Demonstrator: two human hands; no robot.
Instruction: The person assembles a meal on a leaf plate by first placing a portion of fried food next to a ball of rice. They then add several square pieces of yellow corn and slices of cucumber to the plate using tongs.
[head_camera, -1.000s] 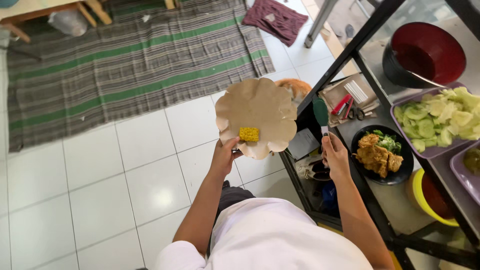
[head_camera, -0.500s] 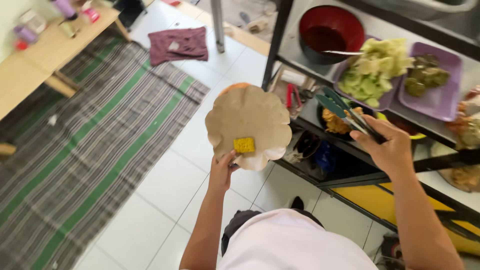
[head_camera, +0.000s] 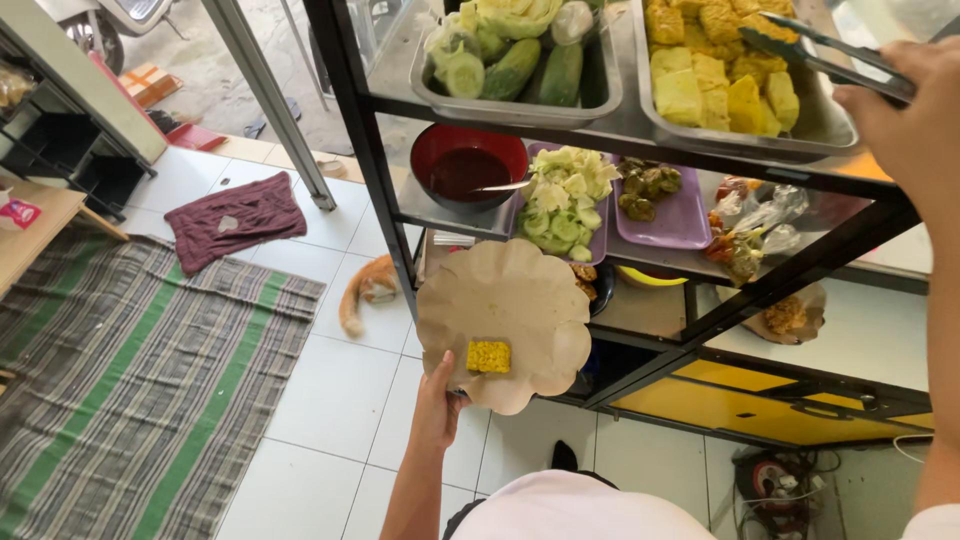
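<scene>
At the centre of the frame the left hand (head_camera: 437, 408) grips the lower edge of a brown paper plate (head_camera: 505, 320), thumb on top and the other fingers hidden beneath. One yellow fried piece (head_camera: 488, 356) lies on the plate, near that hand; the rest of the plate is bare. At upper right the right hand (head_camera: 905, 120) is closed around tongs (head_camera: 820, 52), whose tips reach over a metal tray (head_camera: 835, 125) of yellow fried pieces on the top shelf; I cannot tell whether the tips grip anything. As it looks, serving has barely begun: one item is plated, while the cucumbers (head_camera: 530, 65), cabbage (head_camera: 562, 200) and red sauce bowl (head_camera: 468, 165) appear unused.
</scene>
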